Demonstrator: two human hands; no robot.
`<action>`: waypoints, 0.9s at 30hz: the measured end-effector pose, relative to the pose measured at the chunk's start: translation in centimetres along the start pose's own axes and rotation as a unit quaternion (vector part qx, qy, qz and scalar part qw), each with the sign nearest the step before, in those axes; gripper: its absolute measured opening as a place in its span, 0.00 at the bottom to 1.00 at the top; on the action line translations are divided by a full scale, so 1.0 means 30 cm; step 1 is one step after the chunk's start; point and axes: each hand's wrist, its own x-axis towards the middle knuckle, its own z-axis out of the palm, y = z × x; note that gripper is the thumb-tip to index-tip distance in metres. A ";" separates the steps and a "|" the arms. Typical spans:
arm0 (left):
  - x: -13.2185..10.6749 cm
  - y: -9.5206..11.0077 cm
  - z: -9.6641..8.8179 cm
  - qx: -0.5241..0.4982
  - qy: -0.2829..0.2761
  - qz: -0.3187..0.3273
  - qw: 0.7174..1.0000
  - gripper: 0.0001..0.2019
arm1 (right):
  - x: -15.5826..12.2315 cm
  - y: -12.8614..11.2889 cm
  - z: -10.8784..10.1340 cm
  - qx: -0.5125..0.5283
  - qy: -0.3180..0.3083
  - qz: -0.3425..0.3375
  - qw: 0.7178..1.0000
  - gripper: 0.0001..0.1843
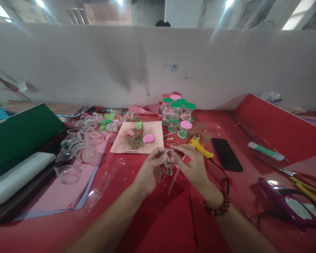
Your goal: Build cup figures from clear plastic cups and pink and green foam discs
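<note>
My left hand (150,170) is closed around a small clear plastic cup (170,160) over the red table. Fingers of my right hand (193,165) press on the cup's other side, partly hiding it. Tiny pale bits lie just below the cup, beside a clear strip (173,181). Beyond my hands is a peach paper sheet (157,131) with a pile of brown and green crumbs and a pink paper disc (148,138). A yellow glue gun (204,150) rests just past my right hand.
Paired clear cups with green discs (190,106) and pink discs stand at the back. Loose clear cups (87,154) crowd the left, on pink paper sheets (55,193). To the right are a black phone (227,154), a glue stick (265,151), scissors (305,184) and a purple device (287,203).
</note>
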 end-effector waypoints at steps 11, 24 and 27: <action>-0.004 -0.002 0.003 0.058 0.003 0.017 0.998 0.14 | -0.004 0.011 0.002 -0.027 -0.006 -0.027 0.999 0.07; -0.014 -0.011 0.025 0.092 0.020 0.049 0.994 0.14 | -0.009 0.015 -0.001 -0.117 -0.025 -0.052 0.991 0.07; -0.014 -0.012 0.026 0.081 0.018 0.033 0.996 0.14 | -0.004 0.016 -0.003 -0.086 -0.021 -0.022 0.996 0.06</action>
